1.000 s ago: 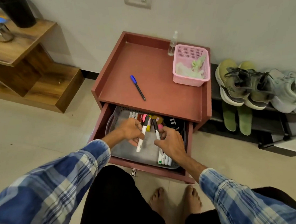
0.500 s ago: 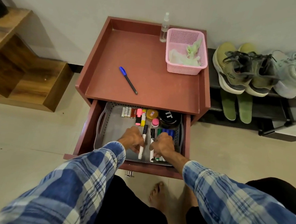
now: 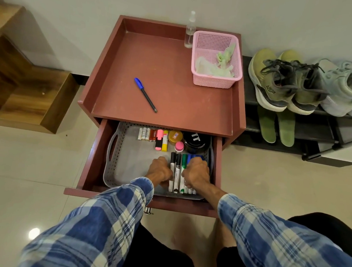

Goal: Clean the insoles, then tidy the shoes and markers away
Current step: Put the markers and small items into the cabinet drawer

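Several whiteboard markers [image 3: 177, 170] with black, green and blue caps lie side by side at the right of a grey tray [image 3: 127, 167] in the open drawer [image 3: 93, 159]. My left hand [image 3: 160, 171] is at the row's left side, fingers curled against the outer black-capped marker [image 3: 172, 166]. My right hand [image 3: 196, 172] lies over the blue markers with its fingers curled round them. Olive shoes [image 3: 277, 81] and pale grey shoes [image 3: 342, 87] stand on the black rack [image 3: 319, 129]. Two green insoles [image 3: 274, 125] lean below them.
On the red cabinet top [image 3: 168, 75] are a blue pen [image 3: 145, 95], a spray bottle [image 3: 190, 30] and a pink basket [image 3: 216, 59] with a cloth. Batteries, highlighters and jars fill the tray's back. Wooden shelving [image 3: 29, 95] is at the left.
Both hands have brought the black-capped markers down and right into the row. My view has shifted closer over the drawer.
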